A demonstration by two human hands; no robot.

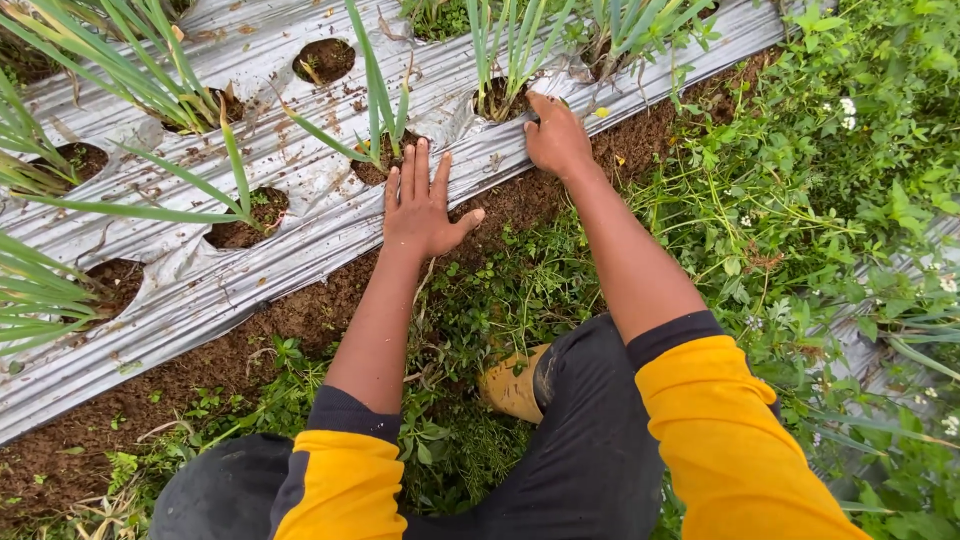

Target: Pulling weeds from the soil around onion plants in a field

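We keep our left hand (418, 205) spread flat, fingers apart, on the crinkled silver plastic mulch sheet (200, 290) beside a round planting hole (385, 160) holding a thin green leek-like seedling (375, 100). Our right hand (555, 135) curls, fingers closed, into the next hole (497, 100) at the plant's base; what it grips we cannot tell. Best to work low at the soil, sparing the stems and film.

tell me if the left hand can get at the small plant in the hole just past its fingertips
Probably yes. The left hand lies flat on the silver mulch sheet, fingertips at the edge of the hole holding the small plant. Nothing lies between them, and the right hand is busy at the next hole.
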